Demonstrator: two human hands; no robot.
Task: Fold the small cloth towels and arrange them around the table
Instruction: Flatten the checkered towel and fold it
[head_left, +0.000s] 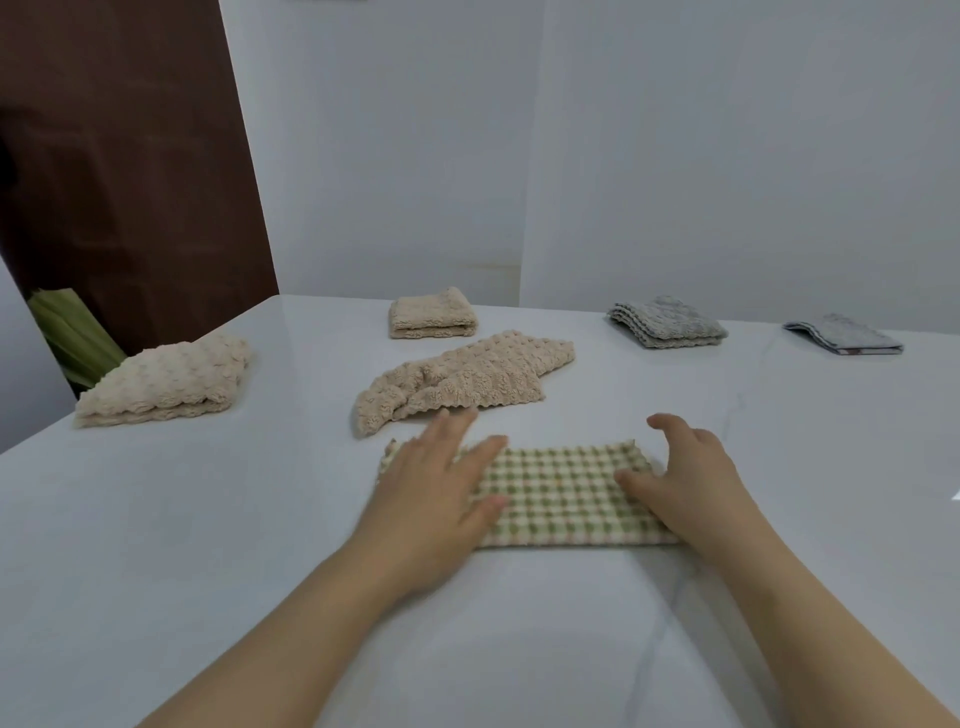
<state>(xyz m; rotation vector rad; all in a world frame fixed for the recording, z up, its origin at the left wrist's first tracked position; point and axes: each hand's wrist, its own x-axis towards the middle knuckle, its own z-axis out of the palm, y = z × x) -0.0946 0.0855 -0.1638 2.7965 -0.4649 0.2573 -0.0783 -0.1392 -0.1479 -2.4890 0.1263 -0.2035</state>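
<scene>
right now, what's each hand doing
Left hand: open, flat on the checked towel.
Right hand: fingers bent over the towel's right end; grip cannot be told.

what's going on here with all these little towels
A person is folding towels on a white table. The left hand and right hand rest on the two ends of a green checked towel, already folded into a strip. Just behind it lies a crumpled beige towel, not yet folded. Two folded beige towels and two folded grey towels sit farther out.
</scene>
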